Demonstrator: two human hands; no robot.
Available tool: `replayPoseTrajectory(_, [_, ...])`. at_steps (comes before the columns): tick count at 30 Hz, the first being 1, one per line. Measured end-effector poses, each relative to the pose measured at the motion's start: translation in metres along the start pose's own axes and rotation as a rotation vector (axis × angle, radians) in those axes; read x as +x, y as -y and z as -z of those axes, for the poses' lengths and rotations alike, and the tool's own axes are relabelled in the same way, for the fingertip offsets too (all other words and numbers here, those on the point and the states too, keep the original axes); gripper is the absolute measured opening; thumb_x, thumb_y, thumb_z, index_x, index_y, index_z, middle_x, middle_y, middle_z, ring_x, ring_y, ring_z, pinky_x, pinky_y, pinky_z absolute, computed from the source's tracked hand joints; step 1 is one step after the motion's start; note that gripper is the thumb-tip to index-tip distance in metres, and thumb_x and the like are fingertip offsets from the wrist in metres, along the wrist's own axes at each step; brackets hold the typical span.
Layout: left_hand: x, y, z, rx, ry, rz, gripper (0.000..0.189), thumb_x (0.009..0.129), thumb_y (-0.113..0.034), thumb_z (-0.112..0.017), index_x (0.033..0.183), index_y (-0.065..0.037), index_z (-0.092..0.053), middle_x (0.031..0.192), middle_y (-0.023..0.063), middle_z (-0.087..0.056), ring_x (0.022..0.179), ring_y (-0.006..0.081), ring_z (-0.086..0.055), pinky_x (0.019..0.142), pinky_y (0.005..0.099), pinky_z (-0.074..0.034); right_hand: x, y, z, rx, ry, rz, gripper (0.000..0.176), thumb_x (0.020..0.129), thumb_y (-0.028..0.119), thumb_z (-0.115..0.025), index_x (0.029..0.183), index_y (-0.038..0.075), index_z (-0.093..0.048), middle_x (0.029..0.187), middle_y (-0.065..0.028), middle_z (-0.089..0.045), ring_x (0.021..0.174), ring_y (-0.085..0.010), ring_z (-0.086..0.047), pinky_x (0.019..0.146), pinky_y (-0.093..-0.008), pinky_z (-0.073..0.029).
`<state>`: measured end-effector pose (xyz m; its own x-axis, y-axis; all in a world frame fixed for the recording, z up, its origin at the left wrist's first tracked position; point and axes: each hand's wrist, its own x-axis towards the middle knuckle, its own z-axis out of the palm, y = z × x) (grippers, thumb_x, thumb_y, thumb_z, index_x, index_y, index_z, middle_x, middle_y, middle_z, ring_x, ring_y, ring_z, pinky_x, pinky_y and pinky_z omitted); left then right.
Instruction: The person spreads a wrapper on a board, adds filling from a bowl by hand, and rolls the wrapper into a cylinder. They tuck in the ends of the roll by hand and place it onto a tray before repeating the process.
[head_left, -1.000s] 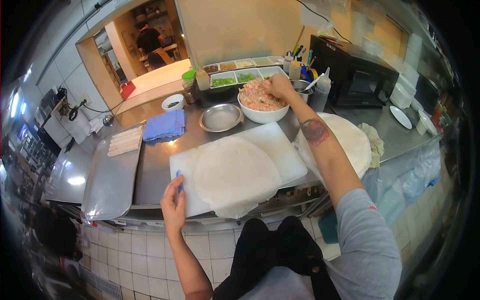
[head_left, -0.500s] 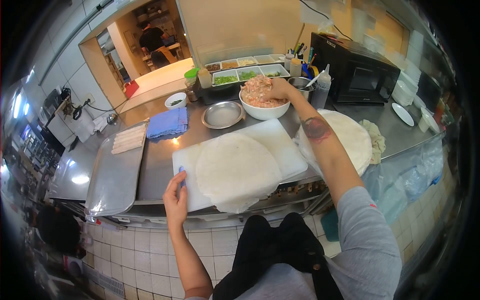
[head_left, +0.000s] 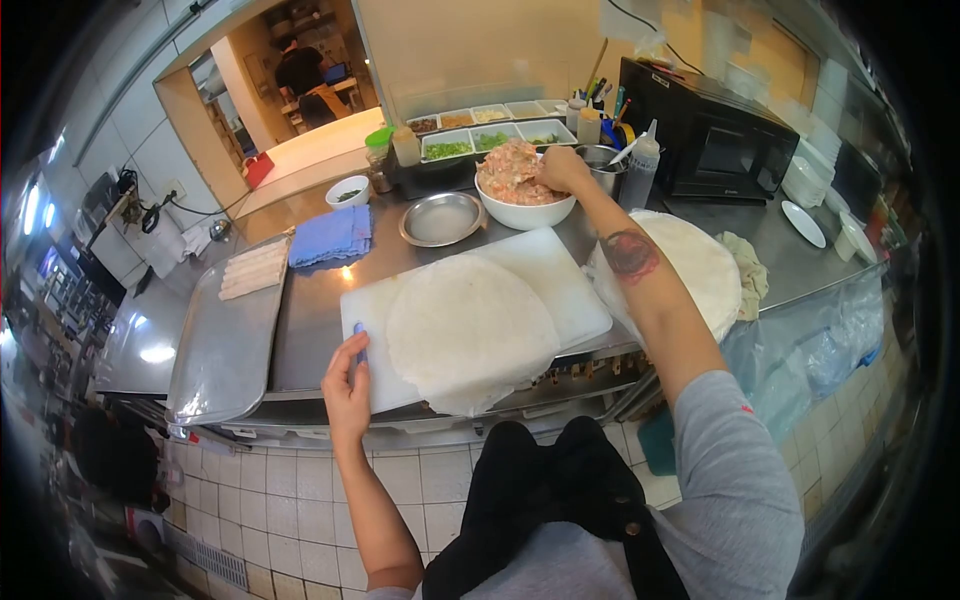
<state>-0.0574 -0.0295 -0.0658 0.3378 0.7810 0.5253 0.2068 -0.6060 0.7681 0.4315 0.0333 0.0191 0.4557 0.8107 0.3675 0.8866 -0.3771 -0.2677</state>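
Note:
My right hand (head_left: 565,170) is at the right side of a white bowl (head_left: 525,217) heaped with pinkish minced filling (head_left: 512,172). Its fingers look curled; the fingertips, and anything in them, are hidden against the filling. At the near left, my left hand (head_left: 347,388) has its fingers bent on the edge of a white cutting board (head_left: 570,300), beside a blue grip (head_left: 361,342). Thin round pale wrapper sheets (head_left: 470,325) lie on the board and overhang its front edge. Under my right forearm is a larger stack of round wrappers (head_left: 695,265).
A metal tray (head_left: 222,350) at left bears several pale rolls (head_left: 254,270). Behind the board are a folded blue cloth (head_left: 330,237), a round metal dish (head_left: 440,222) and topping containers (head_left: 447,150). A black microwave (head_left: 715,135) stands at back right. Another person (head_left: 300,75) is beyond the opening.
My right hand has shifted slightly toward the bowl's right side, its fingers more curled, and the filling is heaped farther left. My left hand stays at the board's edge. The view has shifted slightly.

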Motion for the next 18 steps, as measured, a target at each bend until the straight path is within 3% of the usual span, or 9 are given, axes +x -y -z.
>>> replayPoseTrajectory(1, [0.0, 0.0, 0.0, 0.003, 0.006, -0.007, 0.035, 0.083, 0.005, -0.047, 0.114, 0.005, -0.063, 0.123, 0.0169, -0.063, 0.12, 0.0282, -0.056, 0.107, 0.035, -0.037, -0.002, 0.001, 0.007, 0.001, -0.001, -0.002, 0.049, 0.063, 0.041, -0.084, 0.089, 0.0, -0.073, 0.08, -0.0198, -0.071, 0.074, -0.0326, -0.07, 0.069, -0.0408, -0.055])
replayPoseTrajectory(3, [0.001, -0.001, 0.001, 0.003, 0.007, -0.008, 0.035, 0.083, 0.005, -0.047, 0.114, 0.004, -0.063, 0.124, 0.0168, -0.063, 0.12, 0.0282, -0.056, 0.107, 0.0351, -0.037, -0.008, 0.006, 0.03, 0.216, 0.254, -0.06, 0.051, 0.06, 0.045, -0.085, 0.077, -0.001, -0.072, 0.07, -0.0167, -0.069, 0.065, -0.0283, -0.069, 0.06, -0.0374, -0.054])
replayPoseTrajectory(4, [0.0, -0.001, 0.0, 0.003, 0.006, -0.006, 0.035, 0.083, 0.005, -0.047, 0.114, 0.004, -0.064, 0.124, 0.0167, -0.063, 0.12, 0.0282, -0.056, 0.107, 0.0351, -0.037, -0.006, 0.006, 0.031, 0.216, 0.255, -0.062, 0.051, 0.06, 0.045, -0.085, 0.077, -0.001, -0.072, 0.07, -0.0167, -0.069, 0.065, -0.0283, -0.069, 0.06, -0.0374, -0.054])
replayPoseTrajectory(7, [0.0, 0.001, 0.0, -0.005, 0.004, -0.005, 0.036, 0.083, 0.005, -0.047, 0.114, 0.003, -0.064, 0.124, 0.0163, -0.063, 0.12, 0.0283, -0.056, 0.107, 0.0351, -0.037, -0.001, 0.007, 0.034, 0.127, 0.396, -0.088, 0.059, 0.053, 0.05, -0.086, 0.085, 0.002, -0.075, 0.078, -0.0153, -0.071, 0.059, -0.0265, -0.068, 0.064, -0.0361, -0.057])
replayPoseTrajectory(9, [-0.001, 0.001, 0.0, -0.008, 0.003, 0.001, 0.036, 0.083, 0.005, -0.047, 0.114, 0.003, -0.064, 0.124, 0.0161, -0.063, 0.121, 0.0284, -0.056, 0.107, 0.0352, -0.037, -0.004, 0.014, 0.035, -0.158, 0.453, 0.034, 0.056, 0.054, 0.046, -0.085, 0.086, 0.002, -0.075, 0.085, -0.0153, -0.073, 0.07, -0.0273, -0.071, 0.069, -0.0374, -0.057])
replayPoseTrajectory(15, [-0.001, -0.001, 0.0, -0.002, 0.001, 0.014, 0.036, 0.082, 0.006, -0.047, 0.113, 0.004, -0.064, 0.124, 0.0161, -0.063, 0.121, 0.0282, -0.056, 0.106, 0.035, -0.037, -0.026, 0.033, 0.04, -0.218, 0.261, 0.004, 0.045, 0.058, 0.028, -0.082, 0.094, 0.003, -0.074, 0.098, -0.0181, -0.072, 0.094, -0.0299, -0.07, 0.078, -0.0409, -0.057])
replayPoseTrajectory(18, [-0.001, 0.001, -0.001, -0.012, -0.004, 0.009, 0.035, 0.083, 0.006, -0.047, 0.113, 0.004, -0.064, 0.124, 0.0161, -0.063, 0.121, 0.028, -0.056, 0.106, 0.0347, -0.037, -0.026, 0.031, 0.032, -0.195, 0.172, -0.008, 0.045, 0.056, 0.026, -0.082, 0.09, -0.003, -0.073, 0.097, -0.0214, -0.071, 0.092, -0.0322, -0.07, 0.078, -0.0419, -0.057])
